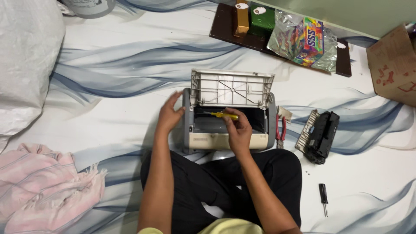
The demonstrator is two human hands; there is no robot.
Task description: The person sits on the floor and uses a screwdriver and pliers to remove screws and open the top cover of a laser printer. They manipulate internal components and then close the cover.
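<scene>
Right grip clenched on yellow screwdriver, tip inside open printer on patterned sheet. Left grip released, flat against printer's side. Black screwdriver nearer right; red pliers, toner cartridge beside. Farther: board with boxes, cardboard carton.

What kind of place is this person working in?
Probably a home, likely on a bed or floor mattress: the opened printer sits on a wavy blue-and-white sheet, with a pink cloth nearby and a cardboard box by the wall.
</scene>
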